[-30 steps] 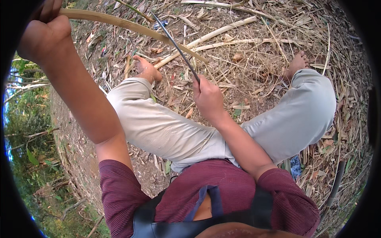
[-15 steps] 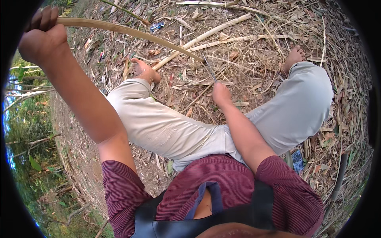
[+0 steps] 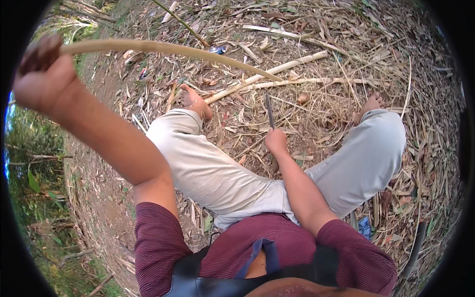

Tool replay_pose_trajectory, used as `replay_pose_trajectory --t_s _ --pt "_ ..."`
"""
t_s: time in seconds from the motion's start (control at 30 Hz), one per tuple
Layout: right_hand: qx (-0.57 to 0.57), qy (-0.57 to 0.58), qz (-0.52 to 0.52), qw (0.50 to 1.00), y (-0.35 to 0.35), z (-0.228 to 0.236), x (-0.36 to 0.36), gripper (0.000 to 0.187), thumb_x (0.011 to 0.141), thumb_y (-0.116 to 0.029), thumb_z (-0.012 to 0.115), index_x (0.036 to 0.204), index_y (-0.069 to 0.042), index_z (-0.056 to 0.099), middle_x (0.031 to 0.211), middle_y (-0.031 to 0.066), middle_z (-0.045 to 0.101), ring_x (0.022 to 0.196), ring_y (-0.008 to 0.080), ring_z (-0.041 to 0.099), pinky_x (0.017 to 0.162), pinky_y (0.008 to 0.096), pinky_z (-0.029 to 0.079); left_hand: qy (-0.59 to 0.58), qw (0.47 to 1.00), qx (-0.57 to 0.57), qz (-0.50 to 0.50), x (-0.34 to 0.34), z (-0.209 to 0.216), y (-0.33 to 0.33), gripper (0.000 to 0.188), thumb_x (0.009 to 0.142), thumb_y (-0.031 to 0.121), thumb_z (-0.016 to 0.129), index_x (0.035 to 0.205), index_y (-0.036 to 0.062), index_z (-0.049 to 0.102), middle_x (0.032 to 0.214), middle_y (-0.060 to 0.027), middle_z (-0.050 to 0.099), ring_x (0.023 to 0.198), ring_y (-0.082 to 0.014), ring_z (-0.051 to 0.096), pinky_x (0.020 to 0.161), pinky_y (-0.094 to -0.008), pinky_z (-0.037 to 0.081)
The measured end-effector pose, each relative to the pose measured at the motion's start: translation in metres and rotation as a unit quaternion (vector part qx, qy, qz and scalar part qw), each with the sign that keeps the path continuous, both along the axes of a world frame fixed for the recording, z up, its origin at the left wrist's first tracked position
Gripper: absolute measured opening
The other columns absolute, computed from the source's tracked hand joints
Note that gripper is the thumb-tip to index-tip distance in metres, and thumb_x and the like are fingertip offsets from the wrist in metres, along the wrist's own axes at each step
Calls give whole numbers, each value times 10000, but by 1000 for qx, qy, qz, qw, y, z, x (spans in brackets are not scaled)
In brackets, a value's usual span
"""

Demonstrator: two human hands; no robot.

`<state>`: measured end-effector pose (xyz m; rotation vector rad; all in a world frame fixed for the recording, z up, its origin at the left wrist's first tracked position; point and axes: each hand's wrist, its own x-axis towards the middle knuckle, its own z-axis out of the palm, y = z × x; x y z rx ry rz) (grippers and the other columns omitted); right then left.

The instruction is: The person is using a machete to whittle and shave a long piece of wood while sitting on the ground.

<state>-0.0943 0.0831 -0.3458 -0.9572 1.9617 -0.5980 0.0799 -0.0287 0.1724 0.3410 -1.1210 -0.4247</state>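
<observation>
My left hand (image 3: pixel 47 74), raised at the upper left, is closed round one end of a long pale wooden strip (image 3: pixel 163 48). The strip bows toward the right, and its far end hangs above the ground litter beyond my feet. Between my knees, my right hand (image 3: pixel 276 142) grips a knife (image 3: pixel 269 111); its narrow dark blade points away from me. The handle is hidden in my fist. A gap shows between the blade and the strip.
I sit with legs spread, my bare left foot (image 3: pixel 195 102) beside a peeled pole (image 3: pixel 267 75). Thin shavings (image 3: pixel 321 101) and dry leaves cover the ground between my feet. A dark rod (image 3: pixel 414 247) lies at the lower right, near a blue wrapper (image 3: pixel 364 227). Trees stand at the left.
The knife blade has come away from the strip and now points more straight ahead. My left hand has shifted slightly left and down in view with the strip, whose far end sits further right.
</observation>
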Motion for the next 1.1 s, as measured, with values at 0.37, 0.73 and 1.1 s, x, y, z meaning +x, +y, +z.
replay_pose_trajectory --t_s 0.37,0.73,1.1 --pt "-146 -98 126 976 31 122 6 402 981 -275 502 827 72 636 709 259 634 685 418 649 660 487 492 39 935 71 -344 -32 -73 -90 478 1014 540 398 688 200 321 517 75 202 370 -66 147 348 -257 119" --pt "-457 -112 72 879 40 227 -12 254 1026 -173 481 940 8 638 557 83 526 462 189 543 469 333 418 -33 911 94 -399 -54 -61 -46 500 1018 564 346 677 201 302 516 66 191 389 -80 163 383 -260 157" --pt "-402 -97 59 909 24 263 -33 319 1049 -219 450 905 -5 638 516 12 476 447 85 465 446 292 366 -167 808 -9 -566 -68 -59 -26 529 1038 549 191 690 168 308 511 58 204 385 -81 148 356 -264 136"
